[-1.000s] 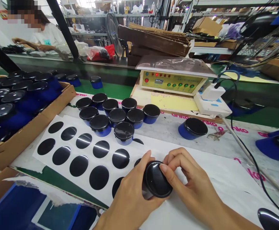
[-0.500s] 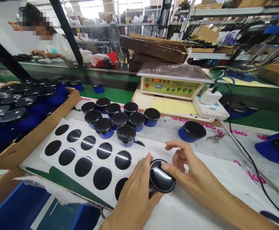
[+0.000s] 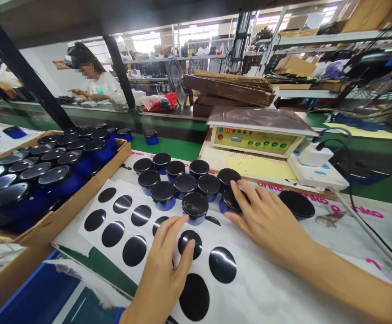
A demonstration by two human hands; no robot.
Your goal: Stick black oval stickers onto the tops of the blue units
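My right hand point(image 3: 266, 218) has its thumb and fingers around the near right side of a round blue container with a black top point(image 3: 229, 202). This container stands at the right end of a group of similar blue containers point(image 3: 184, 184). My left hand point(image 3: 167, 261) hovers with thumb and fingers apart and nothing between them. Beneath it lies a white sheet of round black stickers point(image 3: 134, 250), partly hidden by the hand. Another such sticker point(image 3: 223, 264) shows to the right of my left hand.
A cardboard box point(image 3: 115, 164) full of blue containers is at left. Behind the group stands a control box point(image 3: 250, 139) with lit buttons, beside a white power strip point(image 3: 317, 168). A separate blue container point(image 3: 297, 204) stands at right. A co-worker point(image 3: 96, 83) sits across the bench.
The container was between both hands at the front. My right hand has carried it forward to the group, while my left hand has let go and moved left over the sheet. The view has shifted.
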